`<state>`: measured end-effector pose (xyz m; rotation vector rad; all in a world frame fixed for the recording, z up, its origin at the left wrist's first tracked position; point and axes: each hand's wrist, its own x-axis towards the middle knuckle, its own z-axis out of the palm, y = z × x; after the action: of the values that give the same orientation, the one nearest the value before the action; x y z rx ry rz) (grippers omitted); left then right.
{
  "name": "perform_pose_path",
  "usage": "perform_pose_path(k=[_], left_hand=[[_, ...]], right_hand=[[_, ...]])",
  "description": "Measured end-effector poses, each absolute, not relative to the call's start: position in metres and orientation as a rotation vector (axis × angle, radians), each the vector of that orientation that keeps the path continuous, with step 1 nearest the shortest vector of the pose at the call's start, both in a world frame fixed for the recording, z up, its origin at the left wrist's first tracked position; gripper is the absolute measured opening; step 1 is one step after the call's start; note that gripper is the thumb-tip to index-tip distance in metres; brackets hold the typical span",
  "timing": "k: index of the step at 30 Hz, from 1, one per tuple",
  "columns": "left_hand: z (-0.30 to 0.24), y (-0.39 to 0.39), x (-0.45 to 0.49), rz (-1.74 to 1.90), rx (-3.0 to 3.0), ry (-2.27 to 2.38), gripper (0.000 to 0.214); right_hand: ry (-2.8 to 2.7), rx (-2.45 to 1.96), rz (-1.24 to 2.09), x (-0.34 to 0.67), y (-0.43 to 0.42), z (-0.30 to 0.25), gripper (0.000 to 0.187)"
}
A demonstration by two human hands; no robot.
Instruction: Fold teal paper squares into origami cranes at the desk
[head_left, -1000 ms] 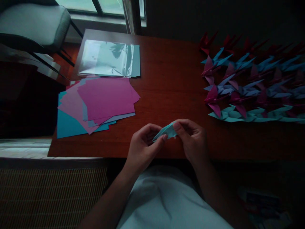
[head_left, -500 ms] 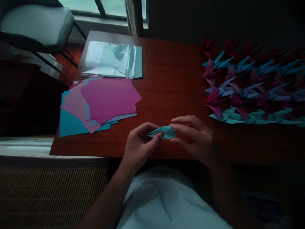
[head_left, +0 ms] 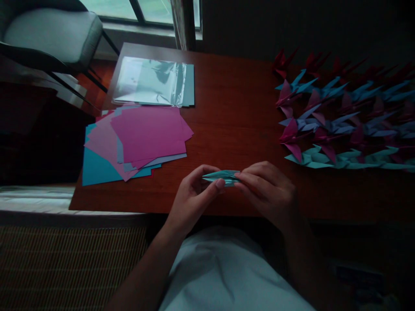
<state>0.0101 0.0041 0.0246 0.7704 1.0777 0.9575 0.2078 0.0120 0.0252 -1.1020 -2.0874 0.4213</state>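
A narrow, folded piece of mint-green origami paper [head_left: 223, 176] is held over the table's near edge, its pointed end toward the left. My left hand [head_left: 193, 194] grips it with the thumb across the near side and the fingers behind. At its right end, the fingertips of my right hand [head_left: 269, 190] are pinched on the paper. My fingers partly cover the inner folds.
On the wooden table [head_left: 233, 112], colored paper sheets [head_left: 151, 136] lie fanned at the left, below a clear plastic packet [head_left: 149, 81]. Rows of folded paper cranes [head_left: 324, 157] line the right side. A chair [head_left: 53, 32] stands beyond the far left corner.
My right hand's fingers have closed from a spread pose into a pinch on the paper's right end. The folded paper now looks flatter and narrower. My left hand keeps its hold.
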Motion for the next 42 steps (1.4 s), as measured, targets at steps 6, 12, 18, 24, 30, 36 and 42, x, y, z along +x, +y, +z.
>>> perform_pose_path(k=[6, 12, 18, 24, 30, 36, 42], left_hand=[[0.023, 0.002, 0.017, 0.972, 0.811, 0.996, 0.023], [0.023, 0.001, 0.021, 1.013, 0.871, 1.046, 0.015], [0.024, 0.002, 0.024, 1.036, 0.877, 1.040, 0.014], [0.024, -0.002, 0.024, 1.010, 0.849, 0.989, 0.017], [0.018, -0.003, 0.023, 1.012, 0.852, 0.840, 0.017], [0.014, -0.002, 0.023, 1.085, 0.859, 0.844, 0.019], [0.014, 0.000, 0.023, 1.100, 0.883, 0.848, 0.016]], right_hand=[[-2.079, -1.192, 0.424, 0.202, 0.010, 0.025, 0.024], [-2.041, -1.209, 0.447, 0.199, 0.007, 0.024, 0.023], [-1.934, -1.237, 0.471, 0.195, 0.005, 0.025, 0.021], [-1.759, -1.275, 0.744, 0.194, 0.002, 0.026, 0.016], [-1.391, -1.262, 1.220, 0.194, 0.000, 0.025, 0.012], [-1.211, -1.279, 1.387, 0.192, 0.000, 0.023, 0.013], [-1.215, -1.274, 1.383, 0.191, 0.000, 0.024, 0.009]])
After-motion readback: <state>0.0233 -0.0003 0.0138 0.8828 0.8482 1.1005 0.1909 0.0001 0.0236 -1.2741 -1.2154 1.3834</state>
